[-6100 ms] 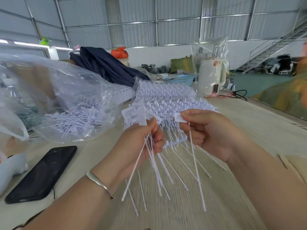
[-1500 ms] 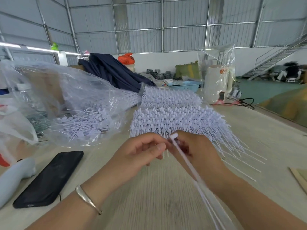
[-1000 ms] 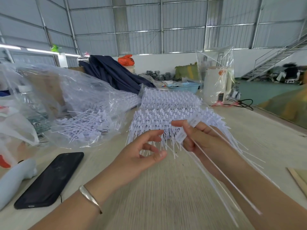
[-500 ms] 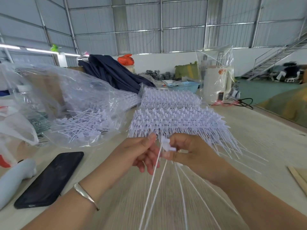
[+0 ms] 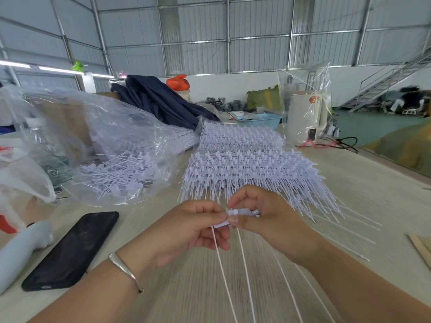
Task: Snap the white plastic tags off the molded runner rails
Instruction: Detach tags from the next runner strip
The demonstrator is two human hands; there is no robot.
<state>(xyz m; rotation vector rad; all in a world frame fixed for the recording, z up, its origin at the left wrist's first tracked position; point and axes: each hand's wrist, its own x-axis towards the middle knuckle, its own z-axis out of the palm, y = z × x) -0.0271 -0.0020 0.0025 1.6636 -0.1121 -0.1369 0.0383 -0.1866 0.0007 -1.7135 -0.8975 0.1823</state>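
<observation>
Both hands meet at the centre over the wooden table (image 5: 349,206). The left hand (image 5: 186,231) and right hand (image 5: 268,220) pinch a short runner rail (image 5: 242,213) between fingertips, its white tags (image 5: 245,264) trailing toward 6 o'clock. The stacked rails (image 5: 245,169) lie at 12 o'clock, a clear bag of loose tags (image 5: 112,173) at 10 o'clock, a black phone (image 5: 72,250) at 8 o'clock
</observation>
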